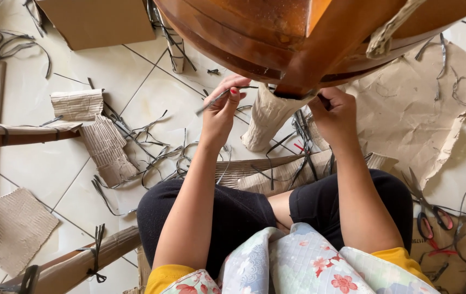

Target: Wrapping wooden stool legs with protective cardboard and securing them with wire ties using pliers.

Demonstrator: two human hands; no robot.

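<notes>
The left hand [219, 111] pinches a thin, dark, slightly bent plastic strap [223, 95] — the right hand [337, 115] curls closed beside the cardboard-wrapped wooden leg [265, 117].

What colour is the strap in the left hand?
Black strap, pinched by the left hand; head view.

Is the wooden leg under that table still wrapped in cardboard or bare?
Wrapped, at least the lower part: corrugated cardboard sheathes the leg below the wooden table, flaring toward the floor. The left hand holds a dark strap.

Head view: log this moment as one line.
left hand: pinching dark strap | right hand: at wrapped table leg under wooden table | floor: cardboard scraps, red-handled scissors
</notes>
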